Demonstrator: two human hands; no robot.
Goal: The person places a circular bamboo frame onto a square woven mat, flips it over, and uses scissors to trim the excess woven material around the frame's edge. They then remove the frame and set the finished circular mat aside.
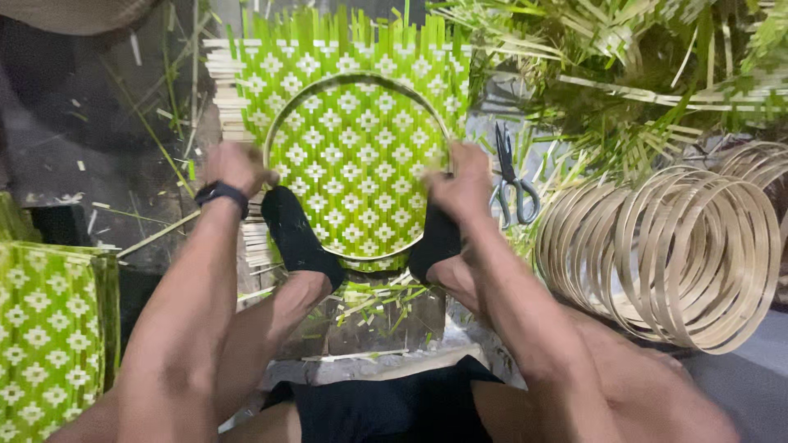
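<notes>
The green woven mat (349,156), patterned with white diamonds, lies flat on the floor straight ahead of you, its loose strip ends fanning out along the far edge. A round bamboo hoop (359,79) sits on top of it, ringing most of the weave. Your two feet in black socks (300,238) press on the near part of the mat, one at either side of the hoop's near arc.

To your right, a heap of bare bamboo rings (681,254) leans on its side, well apart from the mat. At your left edge rests a stack of finished green woven pieces (41,336), and cut green leaves (624,57) pile up at the far right.

Your left hand (236,168) (the one with the dark wristband (220,194)) is curled closed against the hoop's left rim. Your right hand (460,182) is likewise closed at the right rim, knuckles up; from this angle you cannot tell how the fingers grip beneath.

A pair of scissors (510,176) lies on the floor just beside your right hand, blades pointing away from you.
</notes>
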